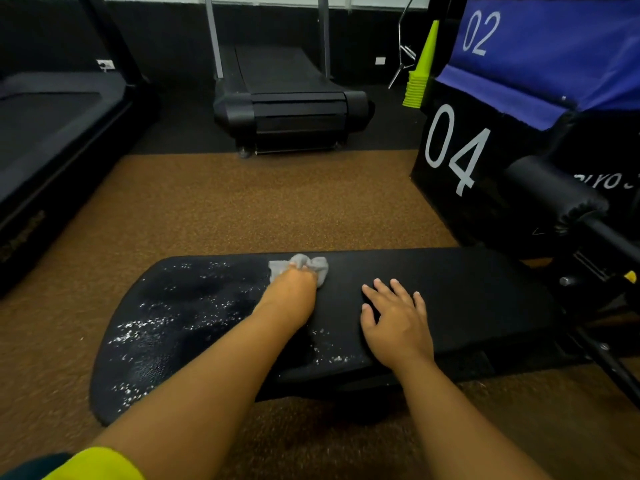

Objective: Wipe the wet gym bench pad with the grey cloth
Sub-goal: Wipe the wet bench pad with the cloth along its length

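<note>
The pad [450, 292] is a long black bench cushion that lies flat, and its long axis goes across the picture from left to right. Its rounded, wider end points to the left and a little toward the person, and its other end goes to the right, where it meets the black frame [602, 258] of the bench. The left half of the pad is wet: many small white drops and shiny patches lie there, and a few drops are also near the front edge in the middle. The right half looks dry and matt.

The cloth [304, 266] is grey and crumpled, and it sits on the pad at the far edge, about in the middle of the length. The left hand [294, 285] is on top of the cloth and its fingers are curled over it and grip it, so only the far and right parts of the cloth show past the fingers. The right hand [394, 317] lies flat on the dry part of the pad, just beside the left hand, with fingers spread and straight, holding nothing.

The pad stands over a brown speckled floor [242, 209]. Behind it is a black treadmill [291, 102], another one [52, 133] is at the left edge. At the right there is a black box [450, 150] with "04", a blue box [540, 46] with "02" above it, and a stack of yellow-green cones [420, 74]
</note>
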The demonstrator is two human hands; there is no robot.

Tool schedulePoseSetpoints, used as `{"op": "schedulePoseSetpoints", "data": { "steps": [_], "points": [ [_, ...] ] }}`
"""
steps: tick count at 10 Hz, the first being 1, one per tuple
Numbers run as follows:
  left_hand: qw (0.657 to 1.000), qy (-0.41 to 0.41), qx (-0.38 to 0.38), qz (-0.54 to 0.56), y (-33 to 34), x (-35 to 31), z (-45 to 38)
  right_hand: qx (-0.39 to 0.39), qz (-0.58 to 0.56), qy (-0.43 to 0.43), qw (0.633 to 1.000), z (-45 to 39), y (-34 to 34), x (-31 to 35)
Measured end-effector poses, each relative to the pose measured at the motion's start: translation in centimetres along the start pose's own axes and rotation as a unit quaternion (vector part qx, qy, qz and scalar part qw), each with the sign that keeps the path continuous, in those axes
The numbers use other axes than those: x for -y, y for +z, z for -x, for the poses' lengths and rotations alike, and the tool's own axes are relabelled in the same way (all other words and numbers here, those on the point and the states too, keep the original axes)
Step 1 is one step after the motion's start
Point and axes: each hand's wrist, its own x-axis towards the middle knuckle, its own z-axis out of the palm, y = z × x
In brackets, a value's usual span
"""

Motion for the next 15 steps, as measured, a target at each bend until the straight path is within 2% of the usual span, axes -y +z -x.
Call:
{"op": "schedulePoseSetpoints", "data": {
  "steps": [2,3,4,5,6,7,8,9,10,11,12,13,14,15],
  "points": [
    [0.996,0.081,-0.011,-0.045,-0.8,-3.0,1.2,0.000,-0.001,-0.001,1.000,0.0,0.0,0.0],
    [0.991,0.090,0.038,-0.091,-0.2,-3.3,0.9,-0.001,0.004,-0.002,1.000,0.0,0.0,-0.1],
    [0.994,0.053,0.062,-0.073,0.1,-1.5,0.2,0.001,0.007,-0.003,1.000,0.0,0.0,-0.1],
    [0.998,0.042,0.030,-0.045,0.4,-1.6,-1.2,0.000,0.015,-0.004,1.000,-0.1,0.0,0.0],
    [0.991,0.102,-0.029,-0.077,0.1,-3.8,2.3,0.000,0.013,-0.006,1.000,0.0,0.0,-0.1],
    [0.991,0.129,0.000,-0.029,3.0,-3.4,3.0,0.004,0.009,-0.006,1.000,-0.1,0.0,-0.2],
    [0.990,0.082,-0.053,0.104,2.7,-0.9,4.4,0.005,0.008,-0.009,1.000,0.0,-0.1,-0.2],
    [0.972,0.079,-0.124,0.185,2.2,0.0,6.0,0.007,0.008,-0.010,1.000,0.1,-0.2,-0.2],
    [0.951,0.160,-0.114,0.238,3.3,0.2,7.6,0.031,-0.011,0.007,0.999,-0.6,-0.6,-0.2],
    [0.933,0.210,-0.120,0.267,4.9,1.7,7.7,0.018,-0.079,0.056,0.995,-1.6,-1.7,0.3],
    [0.902,0.167,-0.222,0.330,6.0,4.0,7.4,-0.071,-0.122,-0.041,0.989,-1.1,-2.4,3.2],
    [0.884,0.094,-0.286,0.358,7.4,5.6,7.5,0.038,-0.117,-0.157,0.980,0.0,-1.6,7.3],
    [0.880,0.056,-0.304,0.361,9.1,5.8,7.7,0.144,-0.034,-0.175,0.973,0.6,0.3,8.0],
    [0.868,0.043,-0.334,0.365,10.2,5.5,8.0,0.132,0.012,-0.198,0.971,0.3,0.4,6.4]
  ]
}}
